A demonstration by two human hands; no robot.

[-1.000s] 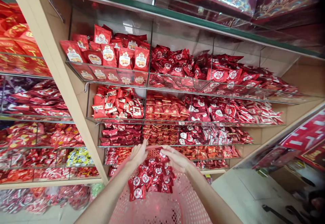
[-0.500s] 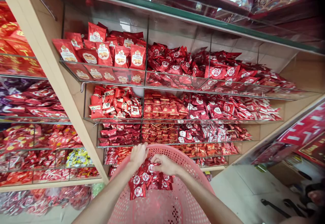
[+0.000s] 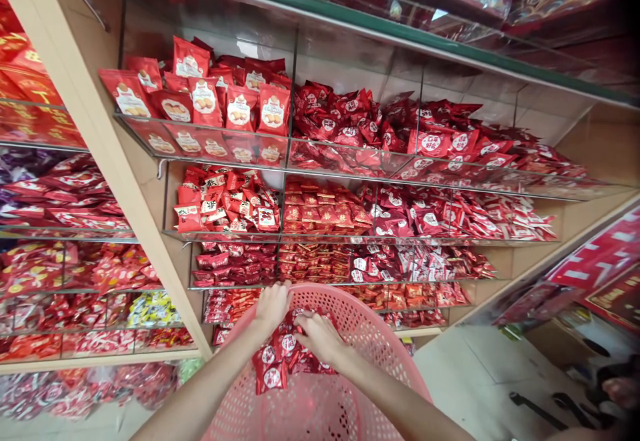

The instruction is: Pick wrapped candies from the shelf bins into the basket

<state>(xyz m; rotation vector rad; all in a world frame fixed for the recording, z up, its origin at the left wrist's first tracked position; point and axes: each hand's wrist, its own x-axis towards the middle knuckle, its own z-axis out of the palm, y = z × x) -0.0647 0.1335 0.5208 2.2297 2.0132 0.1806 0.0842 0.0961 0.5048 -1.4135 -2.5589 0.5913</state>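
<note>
A pink perforated plastic basket (image 3: 400, 367) stands in front of me below the shelves. My left hand (image 3: 273, 307) is closed over the far left part of its rim. Inside the basket lies a small pile of shiny red snack packets (image 3: 271, 375) with round white labels. My right hand (image 3: 320, 337) reaches into the basket, its fingers curled down among these packets. It seems to pinch one at the pile's upper side; the fingertips are partly hidden.
Glass-fronted shelves hold rows of red packets (image 3: 330, 213), with larger cookie packets (image 3: 239, 109) higher up at the left. Beyond a wooden upright (image 3: 95, 141) are more shelves with yellow packets (image 3: 155, 309). Plastic bags lie below. Tiled floor (image 3: 460, 374) shows at the right.
My right hand has moved slightly left and down over the packets, covering more of them. My left hand keeps its place on the rim. The view has shifted a little.
</note>
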